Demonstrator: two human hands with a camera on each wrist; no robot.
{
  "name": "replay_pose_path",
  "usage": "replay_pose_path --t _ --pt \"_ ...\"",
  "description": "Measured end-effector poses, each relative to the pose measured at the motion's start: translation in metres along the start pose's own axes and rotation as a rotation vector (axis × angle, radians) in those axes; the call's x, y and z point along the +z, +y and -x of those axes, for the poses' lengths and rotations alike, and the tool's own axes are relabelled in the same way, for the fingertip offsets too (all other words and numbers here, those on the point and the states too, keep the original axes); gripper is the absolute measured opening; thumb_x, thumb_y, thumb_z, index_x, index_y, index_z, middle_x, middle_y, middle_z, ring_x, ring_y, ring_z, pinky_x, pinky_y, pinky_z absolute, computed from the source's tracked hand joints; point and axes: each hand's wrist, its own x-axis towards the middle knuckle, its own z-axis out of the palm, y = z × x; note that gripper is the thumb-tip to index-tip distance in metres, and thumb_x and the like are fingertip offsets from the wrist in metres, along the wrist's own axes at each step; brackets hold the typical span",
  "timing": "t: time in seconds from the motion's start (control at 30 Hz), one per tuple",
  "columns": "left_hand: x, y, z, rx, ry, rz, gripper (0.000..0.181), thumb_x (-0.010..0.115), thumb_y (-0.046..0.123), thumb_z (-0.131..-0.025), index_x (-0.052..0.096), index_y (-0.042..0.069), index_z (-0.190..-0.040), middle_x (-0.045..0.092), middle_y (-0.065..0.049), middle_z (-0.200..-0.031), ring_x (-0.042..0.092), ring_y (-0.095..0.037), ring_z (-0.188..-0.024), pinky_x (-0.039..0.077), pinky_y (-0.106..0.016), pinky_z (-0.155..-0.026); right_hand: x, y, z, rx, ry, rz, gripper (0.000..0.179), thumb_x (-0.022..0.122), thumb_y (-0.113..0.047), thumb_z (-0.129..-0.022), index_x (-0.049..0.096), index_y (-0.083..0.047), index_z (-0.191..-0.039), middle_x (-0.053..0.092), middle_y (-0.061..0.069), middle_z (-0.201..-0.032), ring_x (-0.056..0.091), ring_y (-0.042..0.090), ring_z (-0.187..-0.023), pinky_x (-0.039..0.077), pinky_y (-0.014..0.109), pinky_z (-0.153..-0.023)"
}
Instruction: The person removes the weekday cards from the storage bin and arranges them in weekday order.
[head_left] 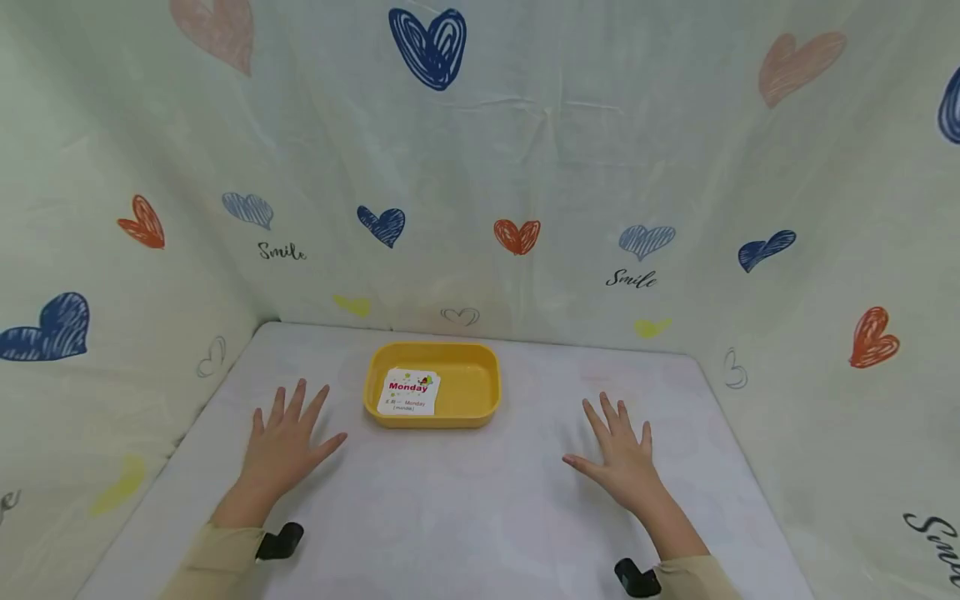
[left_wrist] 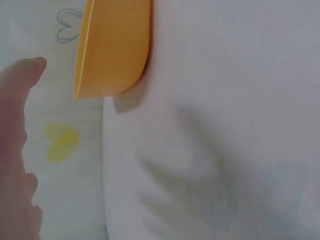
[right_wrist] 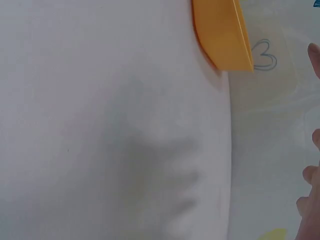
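A yellow rectangular tray (head_left: 468, 387) with rounded corners stands near the back of the white table. Inside it, at the left, lies a white card (head_left: 408, 393) printed "Monday" in red. My left hand (head_left: 281, 446) is to the left of the tray, fingers spread, holding nothing. On the other side, farther from the tray, my right hand (head_left: 621, 458) is spread the same way with nothing in it. Both hands cast shadows on the tabletop. In the left wrist view the tray's side (left_wrist: 117, 50) shows at the top; the right wrist view shows its other end (right_wrist: 222, 35).
The white table (head_left: 465, 517) ends at a pale curtain (head_left: 562, 167) printed with hearts and "Smile", which hangs behind and along both sides. Black wrist devices sit on the left cuff (head_left: 225, 550) and the right cuff (head_left: 693, 577).
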Motion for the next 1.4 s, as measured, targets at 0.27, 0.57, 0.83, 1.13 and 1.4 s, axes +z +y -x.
replay_pose_path --t 0.27,0.57,0.83,1.13,1.4 --pt "0.010 0.011 -0.017 -0.030 -0.039 0.078 0.091 0.065 0.055 -0.086 0.027 0.005 -0.153 0.014 -0.031 -0.155 0.010 -0.054 -0.139 0.008 -0.074 -0.104 0.013 -0.018 -0.017 -0.019 -0.004 -0.124 0.103 0.077 -0.054 -0.076 0.025 -0.013 -0.155 0.018 0.017 -0.159 0.012 0.043 -0.144 0.003 0.072 -0.105" --pt "0.024 0.028 -0.037 -0.089 -0.048 0.231 0.102 0.074 0.051 -0.081 0.021 0.002 -0.153 0.015 -0.033 -0.154 0.014 -0.056 -0.137 0.015 -0.073 -0.104 0.025 -0.043 -0.046 0.013 -0.030 -0.452 0.101 0.086 -0.038 -0.072 0.030 -0.019 -0.154 0.028 0.007 -0.156 0.025 0.031 -0.142 0.026 0.059 -0.110" --pt "0.043 0.034 -0.050 -0.189 -0.090 0.481 0.100 0.073 0.048 -0.084 0.017 0.006 -0.155 0.019 -0.030 -0.154 0.019 -0.050 -0.138 0.023 -0.067 -0.106 0.040 -0.074 -0.067 0.033 -0.023 -0.683 0.093 0.088 -0.029 -0.072 0.040 -0.016 -0.150 0.040 0.004 -0.149 0.036 0.028 -0.136 0.032 0.052 -0.109" --pt "0.072 0.034 -0.058 -0.388 -0.166 0.840 0.090 0.071 0.040 -0.088 0.016 0.016 -0.155 0.029 -0.026 -0.151 0.033 -0.044 -0.132 0.031 -0.061 -0.105 0.059 -0.099 -0.084 -0.022 0.009 -0.877 0.084 0.086 -0.010 -0.073 0.042 -0.004 -0.145 0.048 0.013 -0.140 0.047 0.031 -0.126 0.042 0.046 -0.103" --pt "0.079 0.035 -0.061 -0.415 -0.187 0.999 0.089 0.069 0.032 -0.090 0.012 0.025 -0.157 0.035 -0.024 -0.145 0.040 -0.039 -0.127 0.035 -0.055 -0.104 0.073 -0.115 -0.102 0.006 -0.016 -0.908 0.078 0.084 -0.009 -0.076 0.044 -0.008 -0.144 0.052 0.011 -0.136 0.050 0.029 -0.123 0.044 0.042 -0.102"
